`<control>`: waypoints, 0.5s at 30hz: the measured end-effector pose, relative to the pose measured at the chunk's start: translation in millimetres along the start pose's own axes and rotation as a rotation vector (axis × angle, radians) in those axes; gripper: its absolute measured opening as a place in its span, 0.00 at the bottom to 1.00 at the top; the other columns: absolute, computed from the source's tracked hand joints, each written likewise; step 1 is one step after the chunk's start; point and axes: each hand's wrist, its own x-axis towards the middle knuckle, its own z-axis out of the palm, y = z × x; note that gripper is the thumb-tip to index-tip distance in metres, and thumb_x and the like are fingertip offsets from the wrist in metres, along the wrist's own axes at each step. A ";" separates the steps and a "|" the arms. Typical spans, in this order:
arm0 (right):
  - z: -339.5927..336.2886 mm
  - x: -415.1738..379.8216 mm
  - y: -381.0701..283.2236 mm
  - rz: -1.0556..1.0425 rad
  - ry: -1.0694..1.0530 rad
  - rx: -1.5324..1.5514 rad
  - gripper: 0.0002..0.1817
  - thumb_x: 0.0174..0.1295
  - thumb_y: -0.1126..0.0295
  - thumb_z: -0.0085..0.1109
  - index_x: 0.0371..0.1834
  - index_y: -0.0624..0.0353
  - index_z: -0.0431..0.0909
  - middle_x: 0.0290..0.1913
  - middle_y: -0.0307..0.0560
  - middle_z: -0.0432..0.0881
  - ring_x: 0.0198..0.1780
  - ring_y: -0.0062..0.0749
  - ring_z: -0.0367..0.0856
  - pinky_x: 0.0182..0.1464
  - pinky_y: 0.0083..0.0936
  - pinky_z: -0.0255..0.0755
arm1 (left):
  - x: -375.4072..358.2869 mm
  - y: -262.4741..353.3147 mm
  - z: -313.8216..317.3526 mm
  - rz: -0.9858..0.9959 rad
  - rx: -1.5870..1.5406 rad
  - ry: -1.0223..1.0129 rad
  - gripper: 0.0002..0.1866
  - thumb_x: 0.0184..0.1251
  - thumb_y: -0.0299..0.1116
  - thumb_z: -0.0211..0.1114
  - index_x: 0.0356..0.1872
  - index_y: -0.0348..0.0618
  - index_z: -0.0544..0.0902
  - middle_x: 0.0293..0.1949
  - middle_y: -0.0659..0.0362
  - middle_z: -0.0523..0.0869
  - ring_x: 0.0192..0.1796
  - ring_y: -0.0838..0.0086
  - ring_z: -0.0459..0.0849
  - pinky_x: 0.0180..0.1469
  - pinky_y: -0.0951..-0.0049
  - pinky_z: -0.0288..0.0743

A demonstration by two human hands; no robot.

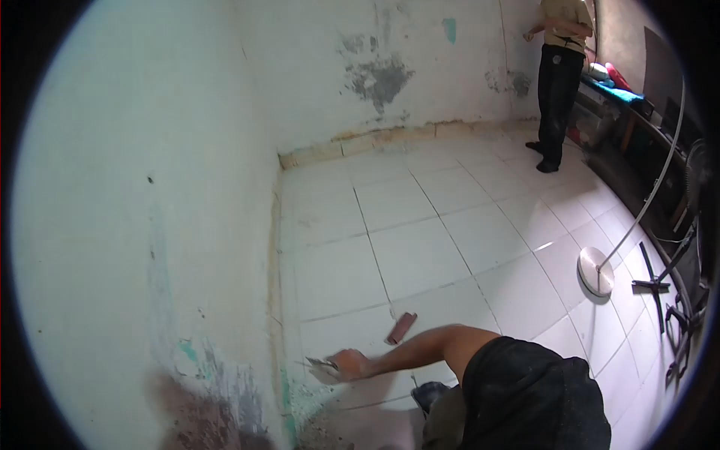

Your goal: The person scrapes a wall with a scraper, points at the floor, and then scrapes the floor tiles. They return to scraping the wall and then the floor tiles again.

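**First inspector:** What do we record?

**Second inspector:** We find the right hand [352, 364] closed around a flat-bladed tool [319, 363], blade pointing to nine o'clock, toward the foot of the wall [187, 262]. From the hand, a reddish block [402, 328] lies at two o'clock on the tiled floor [409, 259], loose debris [311, 409] at seven.

**First inspector:** Step in hand?

**Second inspector:** We judge it to be blade work low beside the wall. The next move seems to call for a firm grip and a shallow angle.

**First inspector:** Unverified?

**Second inspector:** The left hand is out of view; its state we cannot tell. Fingers cover the handle, and blade contact is unclear. At one o'clock, a person [562, 82] is cut off above.
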 end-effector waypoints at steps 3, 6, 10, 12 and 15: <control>-0.3 8.8 5.5 -0.057 0.018 0.000 0.18 0.57 0.55 0.52 0.43 0.56 0.78 0.38 0.55 0.83 0.42 0.53 0.82 0.45 0.46 0.73 | 3.8 15.1 -28.0 -0.004 -0.045 0.001 0.23 0.70 0.40 0.55 0.63 0.45 0.72 0.45 0.47 0.83 0.40 0.58 0.84 0.39 0.61 0.78; 3.5 12.7 3.3 -0.100 0.065 0.001 0.17 0.56 0.58 0.54 0.42 0.58 0.77 0.36 0.56 0.82 0.41 0.52 0.82 0.43 0.45 0.74 | 8.7 28.7 -47.5 -0.017 -0.091 -0.016 0.23 0.70 0.41 0.56 0.64 0.47 0.71 0.45 0.47 0.83 0.40 0.57 0.84 0.40 0.61 0.78; 1.3 17.9 -6.7 -0.163 -0.057 -0.248 0.17 0.53 0.62 0.57 0.42 0.63 0.76 0.33 0.56 0.82 0.37 0.51 0.83 0.39 0.42 0.76 | 17.2 30.6 -50.0 -0.040 -0.064 -0.055 0.23 0.68 0.40 0.59 0.64 0.48 0.72 0.42 0.48 0.84 0.32 0.58 0.83 0.33 0.65 0.77; -5.4 17.8 -17.2 -0.182 -0.114 -0.323 0.17 0.51 0.64 0.59 0.39 0.64 0.78 0.34 0.58 0.82 0.37 0.50 0.84 0.38 0.41 0.77 | 16.0 31.0 -55.4 -0.010 -0.166 -0.008 0.24 0.68 0.39 0.59 0.64 0.48 0.71 0.42 0.48 0.85 0.30 0.58 0.83 0.31 0.65 0.76; -10.3 20.0 -26.3 -0.066 -0.229 -0.306 0.17 0.48 0.63 0.61 0.37 0.65 0.82 0.39 0.59 0.83 0.42 0.50 0.84 0.41 0.41 0.78 | 22.6 31.1 -56.9 0.010 -0.184 -0.009 0.24 0.68 0.38 0.59 0.64 0.48 0.71 0.41 0.47 0.85 0.28 0.58 0.82 0.28 0.65 0.76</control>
